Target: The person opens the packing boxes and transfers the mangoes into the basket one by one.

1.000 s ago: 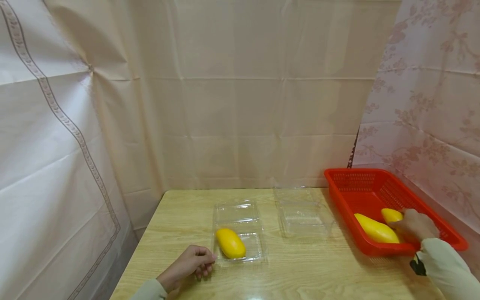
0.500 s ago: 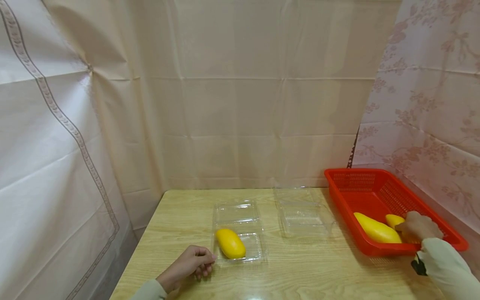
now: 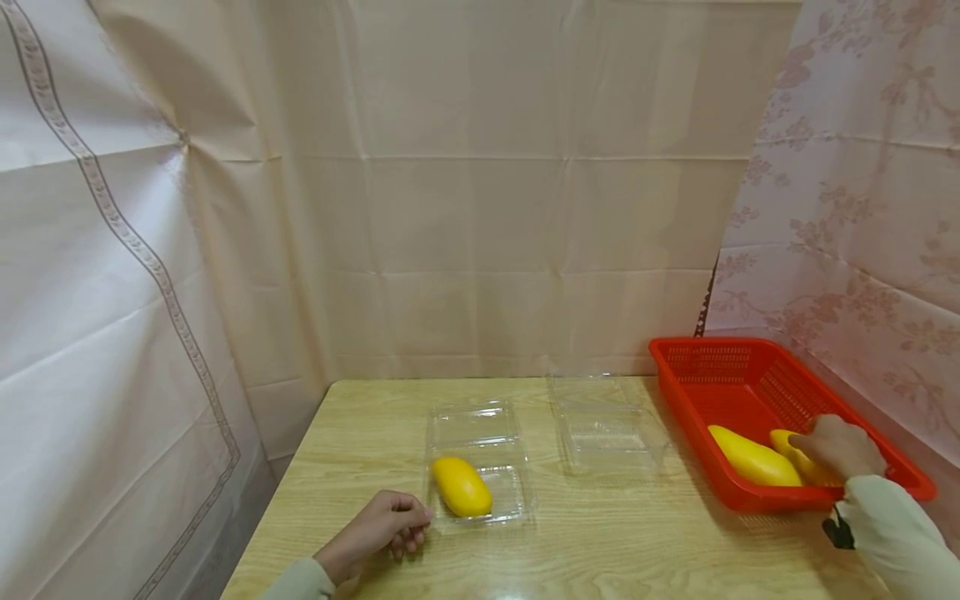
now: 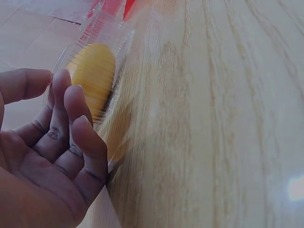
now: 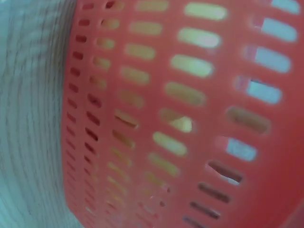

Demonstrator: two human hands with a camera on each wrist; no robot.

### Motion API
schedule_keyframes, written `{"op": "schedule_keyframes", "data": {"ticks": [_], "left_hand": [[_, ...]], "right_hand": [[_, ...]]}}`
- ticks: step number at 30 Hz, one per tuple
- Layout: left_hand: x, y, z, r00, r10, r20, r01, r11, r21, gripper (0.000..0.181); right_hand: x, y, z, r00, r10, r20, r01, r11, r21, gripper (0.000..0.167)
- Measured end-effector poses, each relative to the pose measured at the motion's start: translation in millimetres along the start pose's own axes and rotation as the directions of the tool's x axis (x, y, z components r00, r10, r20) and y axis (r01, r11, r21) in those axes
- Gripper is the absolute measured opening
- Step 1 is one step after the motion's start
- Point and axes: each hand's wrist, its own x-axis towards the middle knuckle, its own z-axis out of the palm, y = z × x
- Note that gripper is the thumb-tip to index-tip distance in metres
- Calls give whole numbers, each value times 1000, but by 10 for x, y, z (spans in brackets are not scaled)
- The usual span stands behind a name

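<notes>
In the head view, a yellow mango (image 3: 462,487) lies in the front half of an opened clear plastic container (image 3: 507,492). My left hand (image 3: 384,528) is at that container's front left corner. Its thumb and index finger pinch the clear rim in the left wrist view, while the other fingers curl loosely. Inside the red basket (image 3: 738,498), my right hand (image 3: 840,448) grips a second mango (image 3: 797,458), thumb across its top; the other fingers are largely hidden. Another mango (image 3: 753,458) lies just left of it. The right wrist view shows mostly the basket's slotted wall (image 5: 156,104).
A second clear container (image 3: 606,433), also opened, stands between the first one and the basket. All rest on a wooden table (image 3: 585,542). Hanging cloth (image 3: 487,208) closes off the back and both sides.
Within the basket, my right hand and the mango under it shifted slightly right, then the hand rose a little, baring more of the mango. My left hand stays put.
</notes>
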Motion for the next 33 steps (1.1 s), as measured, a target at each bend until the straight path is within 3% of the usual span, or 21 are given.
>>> {"op": "schedule_keyframes", "data": {"ticks": [3, 8, 12, 19, 27, 33], "left_hand": [[8, -8, -3, 1000, -5, -3, 5, 1000, 3, 28], [12, -17, -2, 1000, -10, -6, 10, 1000, 11, 28], [16, -22, 6, 1000, -10, -3, 10, 1000, 14, 28], [13, -23, 9, 1000, -4, 1, 4, 1000, 14, 28], [8, -5, 14, 1000, -2, -6, 2, 1000, 8, 27], [1, -14, 11, 1000, 9, -8, -9, 1000, 10, 27]], "right_hand": [[8, -59, -3, 1000, 2, 4, -2, 1000, 5, 80], [-4, -199, -3, 996, -63, -64, 63, 998, 1, 71], [-16, -323, -3, 985, -133, -112, 132, 991, -11, 66], [-65, -582, 7, 966, -196, -168, 199, 980, 3, 72], [-124, -877, 59, 925, -296, -238, 301, 953, -14, 70], [-175, -1103, 109, 918, -308, -250, 322, 947, 14, 70]]}}
